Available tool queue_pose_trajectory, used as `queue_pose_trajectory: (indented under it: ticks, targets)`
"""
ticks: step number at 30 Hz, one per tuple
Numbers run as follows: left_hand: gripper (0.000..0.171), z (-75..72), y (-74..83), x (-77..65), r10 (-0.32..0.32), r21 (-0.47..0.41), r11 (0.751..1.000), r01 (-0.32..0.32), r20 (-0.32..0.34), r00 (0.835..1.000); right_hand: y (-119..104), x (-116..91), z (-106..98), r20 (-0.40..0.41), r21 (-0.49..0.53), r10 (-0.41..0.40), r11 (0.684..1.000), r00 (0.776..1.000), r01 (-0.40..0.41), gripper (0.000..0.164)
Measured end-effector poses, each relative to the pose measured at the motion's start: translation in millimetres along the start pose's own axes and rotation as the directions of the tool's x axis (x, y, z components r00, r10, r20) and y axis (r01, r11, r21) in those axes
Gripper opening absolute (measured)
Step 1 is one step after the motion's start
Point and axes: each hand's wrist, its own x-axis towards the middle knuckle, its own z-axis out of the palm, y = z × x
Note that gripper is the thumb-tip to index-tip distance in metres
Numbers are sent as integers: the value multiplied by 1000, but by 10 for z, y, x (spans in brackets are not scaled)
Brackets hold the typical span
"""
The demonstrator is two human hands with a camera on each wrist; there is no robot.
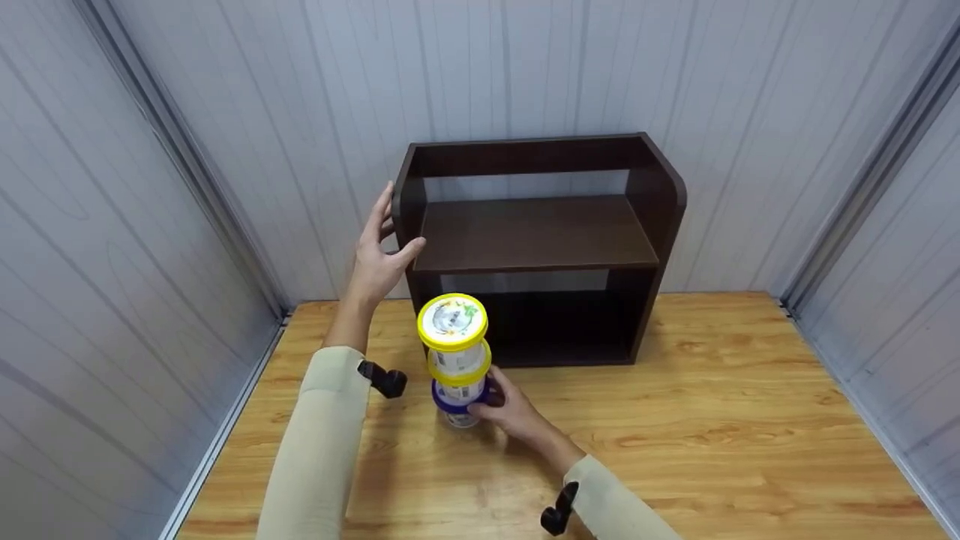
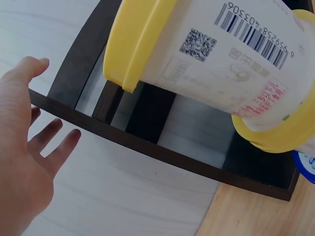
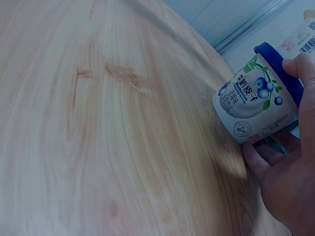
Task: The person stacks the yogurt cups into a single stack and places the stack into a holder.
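Three lidded yogurt cups stand stacked in front of the shelf. A yellow-lidded cup [image 1: 453,322] tops the stack, another yellow-lidded cup [image 1: 459,369] sits under it, and a blue-lidded yogurt cup [image 3: 251,96] with blueberries printed on its side is lowest. My right hand [image 1: 514,412] grips that lowest cup, thumb at the blue lid and fingers round its side. At the upper left, my left hand [image 1: 377,266] is spread beside the left side panel of the dark brown shelf [image 1: 536,232]. Its thumb and fingers lie on opposite sides of the panel's front edge in the left wrist view [image 2: 27,147].
The two-tier shelf stands on the wood-grain table [image 1: 735,420] against the pale back wall [image 1: 525,67]. Side walls bound the table at left and right. Black camera mounts [image 1: 386,380] sit on both sleeves.
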Motion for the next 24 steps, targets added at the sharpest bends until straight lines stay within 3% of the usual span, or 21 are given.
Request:
queue_pose_trajectory:
  ticks: [12,24]
  targets:
    - [85,-23,-1,-5,110,-20,994,-109,13,994,4,4,12,4,27,13,1000,1000,-14,74]
    - [74,-64,281,-72,117,-47,992,-116,22,993,21,0,-24,10,3,-20,1000,1000,20,78]
